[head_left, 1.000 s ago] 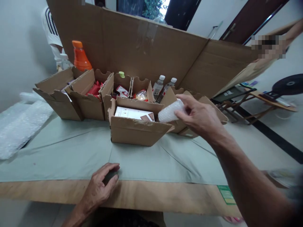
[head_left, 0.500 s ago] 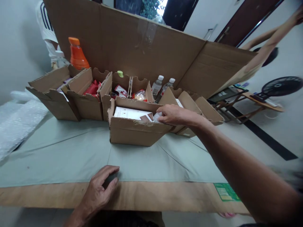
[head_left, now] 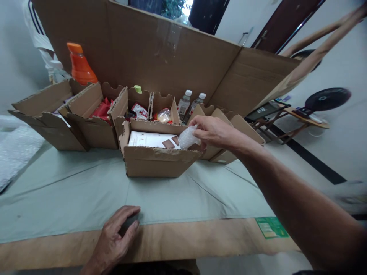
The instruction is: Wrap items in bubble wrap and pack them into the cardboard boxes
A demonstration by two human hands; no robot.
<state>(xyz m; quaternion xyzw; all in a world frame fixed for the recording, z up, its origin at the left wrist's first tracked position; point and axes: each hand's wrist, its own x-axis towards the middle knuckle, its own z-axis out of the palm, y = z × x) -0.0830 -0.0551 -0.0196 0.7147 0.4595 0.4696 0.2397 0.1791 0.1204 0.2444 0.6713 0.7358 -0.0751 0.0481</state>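
My right hand is closed on a roll of bubble wrap at the right end of an open cardboard box. The roll sits partly inside the box, beside a flat white carton that lies in it. My left hand rests on the near edge of the table, fingers curled loosely with nothing visible in them.
More open cardboard boxes stand behind, holding red packets, snack bags and two water bottles. An orange bottle stands at the back left. A large cardboard sheet forms a back wall. Bubble wrap lies at left. Another person's arm reaches over at right.
My right hand brought the bubble wrap roll down from above the box's right corner and into the box. The view shifted a little to the right. My left hand stayed put.
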